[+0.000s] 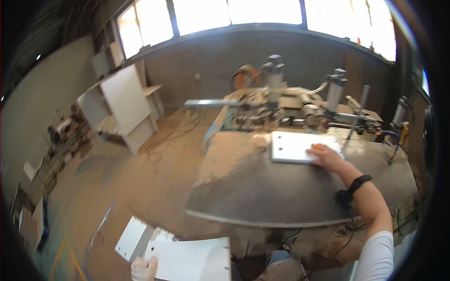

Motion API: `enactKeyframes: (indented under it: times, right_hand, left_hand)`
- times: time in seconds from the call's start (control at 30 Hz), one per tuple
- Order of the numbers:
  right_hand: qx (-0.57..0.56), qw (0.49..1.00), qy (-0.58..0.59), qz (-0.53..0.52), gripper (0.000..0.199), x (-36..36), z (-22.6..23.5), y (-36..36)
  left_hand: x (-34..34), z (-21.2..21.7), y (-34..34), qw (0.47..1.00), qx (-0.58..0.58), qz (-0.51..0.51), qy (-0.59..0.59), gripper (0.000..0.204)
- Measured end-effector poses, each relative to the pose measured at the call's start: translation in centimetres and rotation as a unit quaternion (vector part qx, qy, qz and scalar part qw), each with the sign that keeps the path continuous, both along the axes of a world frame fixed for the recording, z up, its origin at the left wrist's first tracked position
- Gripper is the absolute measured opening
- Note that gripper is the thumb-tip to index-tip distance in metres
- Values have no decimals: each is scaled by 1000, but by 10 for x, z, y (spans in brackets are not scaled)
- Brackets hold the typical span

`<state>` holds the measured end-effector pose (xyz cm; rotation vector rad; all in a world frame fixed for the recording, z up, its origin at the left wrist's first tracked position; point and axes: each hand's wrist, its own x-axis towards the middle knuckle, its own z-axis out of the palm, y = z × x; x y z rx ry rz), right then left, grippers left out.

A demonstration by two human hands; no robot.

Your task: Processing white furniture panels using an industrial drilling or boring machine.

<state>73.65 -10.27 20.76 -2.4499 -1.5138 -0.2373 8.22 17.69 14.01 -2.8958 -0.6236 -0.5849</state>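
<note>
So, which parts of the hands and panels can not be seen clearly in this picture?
- Left hand: head view, cut off by the lower edge; only part shows, gripping the near panel.
- Right hand: its palm lies on the far panel, hiding the corner beneath.
- Small orange thing at the fingertips: too small to identify.
- Machine: blurred, details unclear.

Dusty workshop floor (140,178), bright windows (234,11)

Both white panels, one (300,146) on the bench (262,187) and one (192,259) held low, look smooth and matt, like laminated board. The bench is dull grey, dusted with sawdust; the drilling machine (290,110) is bare metal.
</note>
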Motion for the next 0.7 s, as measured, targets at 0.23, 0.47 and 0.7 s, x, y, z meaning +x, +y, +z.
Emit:
enactKeyframes:
  times: [0.23, 0.47, 0.7]
  right_hand:
    - [-82, 994, -15, -77, 57, -26, 22, 18]
    - [-24, 994, -38, -101, 70, -71, 26, 5]
    - [-13, 946, -114, -304, 62, -128, 46, -273]
  left_hand:
    - [-117, -175, -9, 914, -158, 370, 57, 38]
    - [-102, -254, 111, 824, -177, 526, 111, 31]
    - [-88, -316, 109, 836, -173, 519, 44, 53]
